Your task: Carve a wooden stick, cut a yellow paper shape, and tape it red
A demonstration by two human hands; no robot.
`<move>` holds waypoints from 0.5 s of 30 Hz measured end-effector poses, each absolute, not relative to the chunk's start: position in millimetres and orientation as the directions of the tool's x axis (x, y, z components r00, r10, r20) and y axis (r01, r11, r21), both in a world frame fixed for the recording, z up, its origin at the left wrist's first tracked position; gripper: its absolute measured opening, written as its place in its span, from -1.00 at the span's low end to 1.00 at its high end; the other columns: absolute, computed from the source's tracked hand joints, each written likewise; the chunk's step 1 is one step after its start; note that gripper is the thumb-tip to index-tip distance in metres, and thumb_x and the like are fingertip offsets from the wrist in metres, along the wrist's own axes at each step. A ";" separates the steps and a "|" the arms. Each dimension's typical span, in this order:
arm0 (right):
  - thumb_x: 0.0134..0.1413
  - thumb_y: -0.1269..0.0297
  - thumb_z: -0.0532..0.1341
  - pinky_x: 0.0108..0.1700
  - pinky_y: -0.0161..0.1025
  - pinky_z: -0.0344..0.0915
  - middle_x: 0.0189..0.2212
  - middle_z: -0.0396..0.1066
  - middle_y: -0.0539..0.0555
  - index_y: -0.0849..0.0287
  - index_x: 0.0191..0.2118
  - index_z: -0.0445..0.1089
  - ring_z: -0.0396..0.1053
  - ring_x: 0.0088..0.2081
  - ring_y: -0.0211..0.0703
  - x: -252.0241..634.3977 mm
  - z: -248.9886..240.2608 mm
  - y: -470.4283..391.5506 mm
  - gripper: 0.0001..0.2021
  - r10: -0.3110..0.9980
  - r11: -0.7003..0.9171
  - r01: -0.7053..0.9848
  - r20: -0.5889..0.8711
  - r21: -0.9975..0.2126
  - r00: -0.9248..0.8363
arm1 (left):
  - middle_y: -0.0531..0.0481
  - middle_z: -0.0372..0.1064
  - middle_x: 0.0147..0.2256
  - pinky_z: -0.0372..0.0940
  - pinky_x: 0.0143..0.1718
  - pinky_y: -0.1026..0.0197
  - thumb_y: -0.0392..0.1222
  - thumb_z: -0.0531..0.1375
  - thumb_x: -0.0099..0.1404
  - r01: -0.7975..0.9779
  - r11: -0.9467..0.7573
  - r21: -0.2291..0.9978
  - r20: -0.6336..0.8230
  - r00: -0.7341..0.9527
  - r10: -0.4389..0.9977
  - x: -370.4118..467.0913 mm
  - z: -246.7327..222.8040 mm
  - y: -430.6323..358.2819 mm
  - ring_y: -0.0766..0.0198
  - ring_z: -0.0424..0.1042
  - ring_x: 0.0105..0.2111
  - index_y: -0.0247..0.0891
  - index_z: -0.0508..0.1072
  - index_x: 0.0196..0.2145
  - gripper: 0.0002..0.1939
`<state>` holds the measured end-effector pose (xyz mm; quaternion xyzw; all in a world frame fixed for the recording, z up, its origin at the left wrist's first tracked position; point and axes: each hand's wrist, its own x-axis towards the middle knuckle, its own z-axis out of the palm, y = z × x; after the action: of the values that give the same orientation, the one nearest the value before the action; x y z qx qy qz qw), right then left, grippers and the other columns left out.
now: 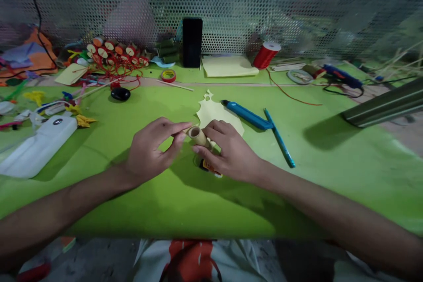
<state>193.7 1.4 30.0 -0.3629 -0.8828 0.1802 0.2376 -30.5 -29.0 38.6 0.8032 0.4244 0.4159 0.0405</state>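
My right hand (228,147) is closed around a short tan tube (195,133), its open end tilted up toward me. To its left, my left hand (155,145) pinches a thin tan stick-like piece (190,128) against the tube's rim; most of it is hidden by the fingers. Under my right hand lies a small black, yellow and red item (207,166), mostly covered. Just beyond the hands is a pale yellow paper (218,112) with scalloped cut edges. Right of that paper rest a blue box cutter (247,115) and a teal pen (280,141), touching each other.
A phone (192,43) stands against the perforated metal screen. Along the back are red thread (267,54), tape (168,76), and several red-wrapped tubes (114,50). A white power bank-like device (39,147) lies left; a glue gun (342,76) and large metallic cylinder (383,103) are right.
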 end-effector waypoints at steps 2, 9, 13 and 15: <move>0.45 0.01 0.14 -0.13 -0.06 0.15 -0.25 0.40 0.18 0.19 -0.22 0.38 0.27 -0.22 -0.02 193.3 29.5 0.7 -0.67 0.726 0.670 0.552 0.284 -0.496 -0.626 | 0.00 0.64 -0.21 0.51 -0.17 0.20 -0.23 0.21 0.51 0.643 -0.652 0.402 0.657 0.294 0.694 -32.2 39.4 -30.4 0.25 0.58 -0.24 -0.08 0.65 0.05 -0.74; 0.49 -0.08 0.09 -0.16 -0.11 0.12 -0.33 0.38 0.10 0.13 -0.34 0.24 0.25 -0.26 -0.09 184.4 29.1 -7.4 -0.58 0.750 0.616 0.476 0.281 -0.628 -0.599 | -0.03 0.62 0.11 0.52 0.20 0.08 -0.30 0.18 0.52 0.551 -0.753 0.361 0.673 0.404 0.619 -36.8 39.0 -28.8 0.17 0.62 0.09 -0.07 0.61 0.13 -0.67; 0.49 -0.13 0.08 -0.10 -0.08 0.17 -0.28 0.44 0.14 0.13 -0.31 0.28 0.31 -0.20 -0.04 181.7 26.8 -8.1 -0.55 0.728 0.619 0.426 0.279 -0.659 -0.626 | -0.01 0.62 0.12 0.53 0.23 0.09 -0.33 0.18 0.51 0.506 -0.815 0.282 0.693 0.480 0.538 -38.8 38.5 -27.9 0.17 0.62 0.12 -0.04 0.56 0.19 -0.61; 0.48 -0.15 0.07 -0.06 -0.06 0.19 -0.25 0.45 0.16 0.14 -0.29 0.31 0.33 -0.17 -0.03 181.2 24.8 -7.4 -0.55 0.718 0.618 0.402 0.277 -0.675 -0.639 | 0.01 0.62 0.12 0.54 0.23 0.08 -0.35 0.19 0.50 0.506 -0.827 0.246 0.693 0.505 0.515 -40.2 38.5 -27.0 0.17 0.62 0.12 -0.02 0.55 0.20 -0.59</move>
<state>181.2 -7.4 24.8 -0.3267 -0.8574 0.2901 0.2720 -40.2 -27.0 38.5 0.8674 0.2943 0.4012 0.0055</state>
